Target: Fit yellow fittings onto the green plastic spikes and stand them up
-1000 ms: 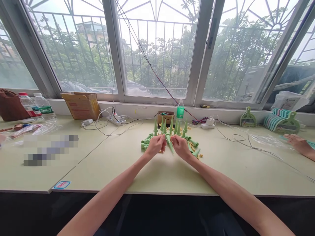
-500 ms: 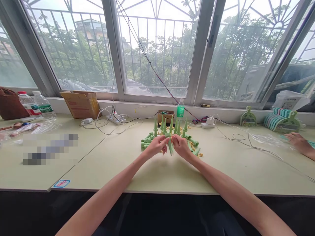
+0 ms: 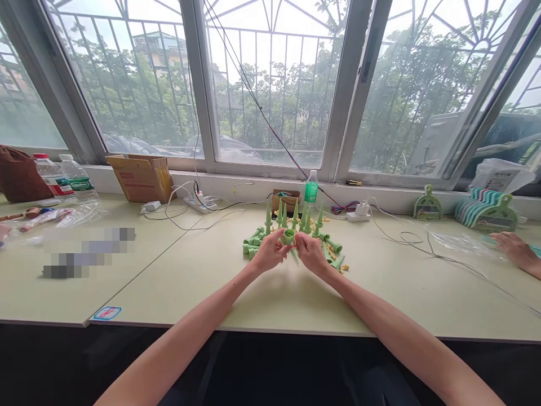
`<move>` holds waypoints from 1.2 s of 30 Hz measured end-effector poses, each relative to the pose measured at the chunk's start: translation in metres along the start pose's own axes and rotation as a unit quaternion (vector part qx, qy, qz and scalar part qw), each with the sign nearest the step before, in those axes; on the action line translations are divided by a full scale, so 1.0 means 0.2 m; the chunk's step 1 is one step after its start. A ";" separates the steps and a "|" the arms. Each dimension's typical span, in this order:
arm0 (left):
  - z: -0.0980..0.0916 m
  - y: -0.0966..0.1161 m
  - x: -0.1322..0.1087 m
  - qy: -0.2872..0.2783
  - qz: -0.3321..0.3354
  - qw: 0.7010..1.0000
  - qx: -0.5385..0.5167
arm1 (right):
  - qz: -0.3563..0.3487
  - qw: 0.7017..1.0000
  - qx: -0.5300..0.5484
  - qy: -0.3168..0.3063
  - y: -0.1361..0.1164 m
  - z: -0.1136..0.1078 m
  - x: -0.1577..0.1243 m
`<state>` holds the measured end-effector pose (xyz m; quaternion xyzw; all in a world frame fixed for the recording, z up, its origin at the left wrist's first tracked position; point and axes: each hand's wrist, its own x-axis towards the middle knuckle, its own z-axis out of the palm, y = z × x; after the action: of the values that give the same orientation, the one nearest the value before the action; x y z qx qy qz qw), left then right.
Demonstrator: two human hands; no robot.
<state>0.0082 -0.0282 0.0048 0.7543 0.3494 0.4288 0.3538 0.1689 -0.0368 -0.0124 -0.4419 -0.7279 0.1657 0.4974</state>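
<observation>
Near the middle of the table, my left hand (image 3: 270, 250) grips a small green cup-shaped part (image 3: 289, 235), its round opening turned toward me. My right hand (image 3: 310, 252) is closed right beside it, fingers pinched on something too small to make out. A green pointed tip shows below, between the hands. Behind them several green cones (image 3: 268, 219) stand upright in a group. Green tube-shaped pieces (image 3: 252, 239) lie to the left, and more lie to the right with small yellow pieces (image 3: 345, 268).
A green-labelled bottle (image 3: 311, 186) and a small box stand behind the cones. A cardboard box (image 3: 141, 179), cables and two bottles are at the left. Green dustpan-like items (image 3: 499, 212) stand at the right, near another person's hand (image 3: 516, 251).
The green part in my left hand has turned, so its round opening now faces me. The pointed piece between my hands shows less. The view has shifted slightly.
</observation>
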 end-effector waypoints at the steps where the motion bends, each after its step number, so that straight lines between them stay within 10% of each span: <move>1: 0.00 0.00 0.00 0.003 -0.006 1.000 -0.006 | -0.003 1.000 -0.004 0.000 0.00 0.00 0.00; 11: -0.01 -0.01 0.02 0.046 -0.028 0.998 -0.045 | -0.018 0.999 0.020 0.036 -0.01 -0.01 -0.01; 19: -0.01 0.04 0.03 -0.006 -0.110 0.973 -0.205 | -0.038 0.999 -0.007 0.012 -0.02 -0.01 -0.01; 36: -0.03 0.02 0.02 -0.084 -0.124 0.968 -0.202 | -0.016 0.999 0.032 -0.009 0.02 -0.01 0.00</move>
<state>0.0051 -0.0250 0.0122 0.6515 0.3155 0.3787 0.5767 0.1725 -0.0348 -0.0137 -0.4124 -0.7339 0.1852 0.5070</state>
